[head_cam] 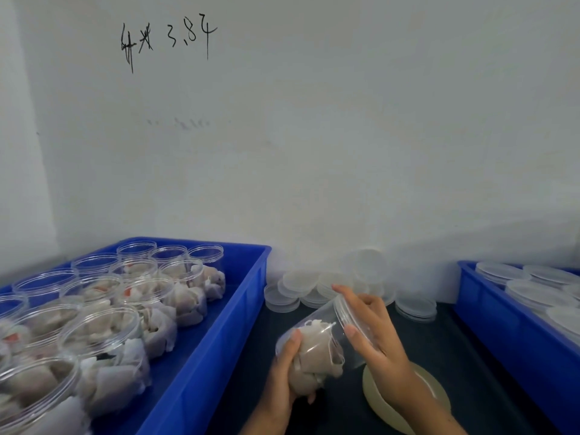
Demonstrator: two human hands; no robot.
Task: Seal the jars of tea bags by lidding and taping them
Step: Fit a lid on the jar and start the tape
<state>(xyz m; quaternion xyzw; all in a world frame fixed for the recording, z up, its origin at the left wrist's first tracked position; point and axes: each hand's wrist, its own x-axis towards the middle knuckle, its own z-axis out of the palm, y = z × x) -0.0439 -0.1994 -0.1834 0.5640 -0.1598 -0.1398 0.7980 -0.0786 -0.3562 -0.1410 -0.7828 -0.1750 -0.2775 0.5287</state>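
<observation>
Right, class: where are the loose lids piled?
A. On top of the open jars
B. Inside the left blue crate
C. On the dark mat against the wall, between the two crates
C: the loose lids sit on the dark mat by the wall.

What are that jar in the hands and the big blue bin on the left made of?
The jar looks like clear, glossy plastic: the tea bags show straight through its wall, though glass can't be ruled out. The blue bin looks like moulded plastic, opaque, evenly coloured, with a smooth, slightly shiny wall and a thick rolled rim.
</observation>
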